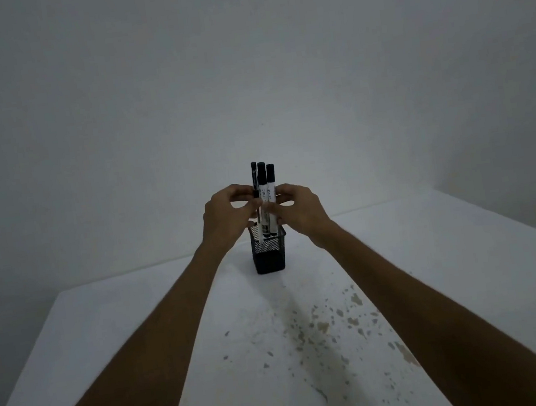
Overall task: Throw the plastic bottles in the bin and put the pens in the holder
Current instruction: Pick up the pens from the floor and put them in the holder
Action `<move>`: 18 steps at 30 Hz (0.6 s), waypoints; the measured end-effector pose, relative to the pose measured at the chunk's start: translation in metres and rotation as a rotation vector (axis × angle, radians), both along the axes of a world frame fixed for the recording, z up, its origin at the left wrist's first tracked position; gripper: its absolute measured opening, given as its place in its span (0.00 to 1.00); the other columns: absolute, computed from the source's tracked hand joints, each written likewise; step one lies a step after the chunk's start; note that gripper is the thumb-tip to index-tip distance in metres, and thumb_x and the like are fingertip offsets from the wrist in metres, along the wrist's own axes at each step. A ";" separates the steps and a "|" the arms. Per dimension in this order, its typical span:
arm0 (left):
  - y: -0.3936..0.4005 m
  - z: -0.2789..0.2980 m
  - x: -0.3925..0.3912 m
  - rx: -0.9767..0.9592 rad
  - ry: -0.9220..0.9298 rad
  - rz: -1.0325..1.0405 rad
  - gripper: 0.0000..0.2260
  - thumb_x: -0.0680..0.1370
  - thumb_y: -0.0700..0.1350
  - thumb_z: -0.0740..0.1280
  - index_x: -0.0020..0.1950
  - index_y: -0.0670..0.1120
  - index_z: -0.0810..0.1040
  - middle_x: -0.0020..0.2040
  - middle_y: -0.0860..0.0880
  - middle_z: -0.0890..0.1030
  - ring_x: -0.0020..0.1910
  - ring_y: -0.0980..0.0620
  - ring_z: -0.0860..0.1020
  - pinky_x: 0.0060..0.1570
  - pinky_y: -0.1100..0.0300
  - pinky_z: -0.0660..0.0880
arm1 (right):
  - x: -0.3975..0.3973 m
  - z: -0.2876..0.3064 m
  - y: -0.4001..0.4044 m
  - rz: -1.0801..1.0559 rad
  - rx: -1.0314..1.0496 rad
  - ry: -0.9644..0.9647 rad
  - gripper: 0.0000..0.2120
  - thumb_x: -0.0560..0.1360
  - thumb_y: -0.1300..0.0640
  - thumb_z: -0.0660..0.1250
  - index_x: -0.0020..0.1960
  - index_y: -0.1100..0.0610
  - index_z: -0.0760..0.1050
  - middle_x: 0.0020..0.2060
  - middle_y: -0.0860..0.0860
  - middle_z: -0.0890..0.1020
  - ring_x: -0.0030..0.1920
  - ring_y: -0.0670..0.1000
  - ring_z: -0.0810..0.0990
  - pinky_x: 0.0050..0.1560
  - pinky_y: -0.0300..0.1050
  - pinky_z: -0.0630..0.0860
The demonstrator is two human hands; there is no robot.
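So both arms are stretched out over a white table [469, 262], and the hands meet right above a black mesh holder [268, 253] that sits toward the far middle of the tabletop, a bit back from the far edge. The left hand [224, 218] and the right hand [298, 212] are close together, fingers curled in around a bunch of pens [266, 199] from either side, so both are gripping the bundle rather than hanging loose. The pens stand pretty much upright, dark caps pointing up well above the fingers, white barrels with some print on them, and their lower ends dip down past the rim into the holder. I count three caps for sure, plus a thin white stick-looking one on the left of the bunch, though it's dim and I can't tell exactly how many there are in total. Can't tell if the tips are touching the bottom of the holder either, the mesh is too dark. The near part of the table has a spray of brownish and grey stains [326, 327], mostly right of centre between the forearms. Behind it all there's just a plain grey wall [241, 54], no bottles or bin in view
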State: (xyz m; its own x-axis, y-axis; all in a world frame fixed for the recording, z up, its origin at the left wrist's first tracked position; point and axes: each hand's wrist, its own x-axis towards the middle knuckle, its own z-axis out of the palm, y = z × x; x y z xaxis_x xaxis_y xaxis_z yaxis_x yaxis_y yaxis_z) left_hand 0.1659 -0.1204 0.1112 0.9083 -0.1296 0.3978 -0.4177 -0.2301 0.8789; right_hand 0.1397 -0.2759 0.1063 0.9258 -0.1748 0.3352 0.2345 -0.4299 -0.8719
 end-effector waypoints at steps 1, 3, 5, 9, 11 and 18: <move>-0.004 0.000 0.007 0.010 0.002 0.005 0.11 0.73 0.43 0.74 0.54 0.47 0.81 0.48 0.51 0.84 0.37 0.52 0.85 0.33 0.61 0.81 | 0.008 -0.001 -0.004 -0.004 0.009 0.006 0.13 0.73 0.55 0.73 0.56 0.55 0.80 0.48 0.53 0.85 0.48 0.53 0.85 0.53 0.55 0.82; -0.012 -0.001 0.019 0.028 0.005 0.005 0.11 0.73 0.43 0.74 0.54 0.48 0.81 0.49 0.51 0.84 0.38 0.51 0.85 0.34 0.58 0.82 | 0.020 -0.004 -0.010 -0.015 0.020 0.024 0.13 0.72 0.56 0.73 0.56 0.55 0.80 0.48 0.53 0.85 0.49 0.53 0.85 0.54 0.56 0.81; -0.017 -0.002 0.030 0.040 0.017 0.015 0.11 0.73 0.42 0.74 0.54 0.48 0.80 0.48 0.51 0.84 0.38 0.51 0.85 0.35 0.57 0.82 | 0.030 -0.005 -0.013 -0.021 0.027 0.049 0.13 0.73 0.56 0.73 0.57 0.56 0.80 0.48 0.54 0.85 0.49 0.54 0.85 0.53 0.56 0.81; -0.021 -0.008 0.050 0.058 0.072 0.026 0.12 0.71 0.39 0.75 0.51 0.49 0.79 0.46 0.52 0.84 0.38 0.51 0.85 0.36 0.54 0.83 | 0.048 -0.013 -0.015 -0.033 -0.021 0.111 0.14 0.73 0.55 0.73 0.56 0.58 0.80 0.48 0.54 0.85 0.46 0.53 0.85 0.52 0.56 0.82; -0.020 -0.014 0.059 0.083 0.098 0.029 0.12 0.71 0.39 0.75 0.51 0.48 0.79 0.46 0.52 0.84 0.40 0.51 0.84 0.39 0.51 0.83 | 0.057 -0.017 -0.015 -0.035 -0.055 0.141 0.13 0.73 0.56 0.73 0.56 0.59 0.80 0.49 0.54 0.85 0.45 0.52 0.84 0.52 0.54 0.81; -0.020 -0.036 0.081 0.131 0.151 0.068 0.07 0.73 0.42 0.73 0.49 0.47 0.81 0.45 0.52 0.84 0.44 0.51 0.84 0.48 0.50 0.82 | 0.079 -0.027 -0.013 -0.052 -0.233 0.197 0.14 0.71 0.55 0.75 0.54 0.60 0.81 0.48 0.53 0.86 0.49 0.50 0.83 0.41 0.28 0.70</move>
State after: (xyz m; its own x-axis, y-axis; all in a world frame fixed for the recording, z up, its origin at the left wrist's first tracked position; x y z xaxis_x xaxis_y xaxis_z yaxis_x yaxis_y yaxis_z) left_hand 0.2469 -0.1403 0.0750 0.9648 -0.1071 0.2401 -0.2628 -0.3696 0.8913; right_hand 0.2183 -0.2891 0.0798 0.9687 -0.1631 0.1871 0.0436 -0.6302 -0.7752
